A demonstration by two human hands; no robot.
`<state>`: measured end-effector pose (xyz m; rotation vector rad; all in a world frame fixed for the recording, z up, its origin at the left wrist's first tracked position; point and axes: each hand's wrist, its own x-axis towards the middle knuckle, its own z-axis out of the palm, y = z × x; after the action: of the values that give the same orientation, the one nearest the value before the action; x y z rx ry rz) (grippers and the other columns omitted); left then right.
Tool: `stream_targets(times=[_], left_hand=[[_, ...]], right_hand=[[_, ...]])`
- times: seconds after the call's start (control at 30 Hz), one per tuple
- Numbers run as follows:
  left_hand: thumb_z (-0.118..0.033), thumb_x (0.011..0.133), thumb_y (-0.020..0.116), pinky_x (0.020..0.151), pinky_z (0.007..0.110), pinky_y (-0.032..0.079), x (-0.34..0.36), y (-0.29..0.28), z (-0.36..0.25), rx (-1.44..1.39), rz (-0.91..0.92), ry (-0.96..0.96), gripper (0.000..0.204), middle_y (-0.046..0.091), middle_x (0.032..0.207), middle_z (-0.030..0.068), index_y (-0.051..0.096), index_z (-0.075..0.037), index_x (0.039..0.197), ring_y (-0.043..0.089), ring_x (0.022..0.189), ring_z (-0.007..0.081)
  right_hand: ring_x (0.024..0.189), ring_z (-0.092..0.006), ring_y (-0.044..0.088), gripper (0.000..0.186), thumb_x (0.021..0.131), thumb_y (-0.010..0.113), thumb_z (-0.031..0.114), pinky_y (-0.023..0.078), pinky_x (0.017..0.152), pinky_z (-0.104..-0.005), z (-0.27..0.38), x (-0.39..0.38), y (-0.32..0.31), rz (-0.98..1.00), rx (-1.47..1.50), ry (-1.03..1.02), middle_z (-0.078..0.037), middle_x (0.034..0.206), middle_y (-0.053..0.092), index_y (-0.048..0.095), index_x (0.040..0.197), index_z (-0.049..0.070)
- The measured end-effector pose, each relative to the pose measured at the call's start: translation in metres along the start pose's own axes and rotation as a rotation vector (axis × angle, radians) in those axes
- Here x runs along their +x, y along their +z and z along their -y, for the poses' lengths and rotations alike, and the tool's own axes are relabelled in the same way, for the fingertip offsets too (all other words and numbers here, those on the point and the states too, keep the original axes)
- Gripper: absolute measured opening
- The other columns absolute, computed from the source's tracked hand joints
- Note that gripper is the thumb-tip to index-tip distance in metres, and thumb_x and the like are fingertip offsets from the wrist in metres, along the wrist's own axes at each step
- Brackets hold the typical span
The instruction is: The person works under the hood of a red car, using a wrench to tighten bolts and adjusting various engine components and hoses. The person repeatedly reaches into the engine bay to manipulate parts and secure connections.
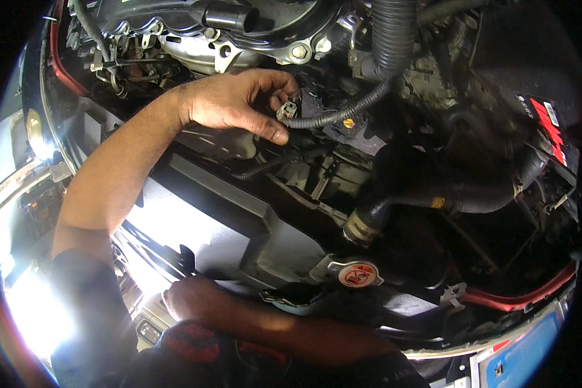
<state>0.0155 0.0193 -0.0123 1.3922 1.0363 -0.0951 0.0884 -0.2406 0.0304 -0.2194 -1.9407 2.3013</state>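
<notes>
My left hand (242, 103) reaches into the engine bay from the left, its fingers curled and thumb stretched out below. At its fingertips is a small pale electrical connector (287, 111) on the end of a ribbed black wiring conduit (330, 118). My right forearm crosses low in the picture, and my right hand (193, 299) is closed at the front edge of the dark radiator cover (284, 242). A dark, narrow shape (186, 260) rises just beyond that hand; whether I hold it is unclear, as the fingers are mostly hidden.
A radiator cap (357, 275) with an orange-red label sits at the front. Behind it, a thick black radiator hose (459, 197) runs right. A ribbed intake hose (393, 35) and metal engine parts (297, 52) lie at the back. Bright lamp light (39, 317) glares at left.
</notes>
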Motion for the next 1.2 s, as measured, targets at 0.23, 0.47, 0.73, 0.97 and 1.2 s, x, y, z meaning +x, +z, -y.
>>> stream_targets(times=[0.23,0.47,0.73,0.97,1.2], left_hand=[[-0.024,0.073,0.084,0.084,0.028,0.047,0.001,0.001,-0.005,0.101,0.018,0.045,0.049,0.058,0.090,0.0002,0.054,-0.008,0.108,0.057,0.086,0.0104],[-0.029,0.075,0.082,0.075,0.030,0.052,0.005,0.005,-0.011,0.207,-0.045,0.062,0.049,0.061,0.093,0.0043,0.053,-0.008,0.108,0.061,0.081,0.0137],[-0.027,0.077,0.079,0.087,0.038,0.049,0.010,0.007,-0.015,0.368,-0.039,0.011,0.056,0.062,0.106,0.0137,0.050,-0.006,0.120,0.061,0.103,0.0267],[-0.034,0.081,0.075,0.098,0.042,0.047,0.012,0.008,-0.013,0.505,-0.061,0.061,0.066,0.060,0.119,0.0198,0.044,-0.003,0.130,0.058,0.114,0.0333],[-0.033,0.085,0.071,0.100,0.042,0.046,0.013,0.008,-0.010,0.444,-0.072,0.015,0.061,0.061,0.120,0.0184,0.044,-0.006,0.133,0.059,0.114,0.0340]], right_hand=[[0.067,-0.0321,0.068,0.023,0.083,0.057,0.022,0.054,0.065,-0.0440,0.002,0.005,-0.001,0.017,-0.024,0.017,-0.018,0.073,0.067,0.067,0.078,0.001],[0.065,-0.0309,0.068,0.019,0.079,0.059,0.016,0.054,0.061,-0.0446,0.001,0.006,-0.003,0.039,-0.030,0.005,-0.018,0.071,0.067,0.069,0.078,0.001],[0.064,-0.0316,0.068,0.018,0.077,0.060,0.016,0.054,0.060,-0.0449,-0.004,0.006,0.006,-0.021,-0.017,0.010,-0.019,0.070,0.066,0.069,0.074,0.001],[0.066,-0.0326,0.068,0.019,0.079,0.059,0.017,0.054,0.062,-0.0447,-0.005,0.005,0.004,0.023,-0.029,0.021,-0.019,0.071,0.066,0.069,0.075,0.001],[0.068,-0.0336,0.067,0.020,0.080,0.058,0.018,0.054,0.065,-0.0444,-0.008,0.005,0.005,0.075,-0.058,0.036,-0.019,0.073,0.066,0.068,0.077,0.001]])
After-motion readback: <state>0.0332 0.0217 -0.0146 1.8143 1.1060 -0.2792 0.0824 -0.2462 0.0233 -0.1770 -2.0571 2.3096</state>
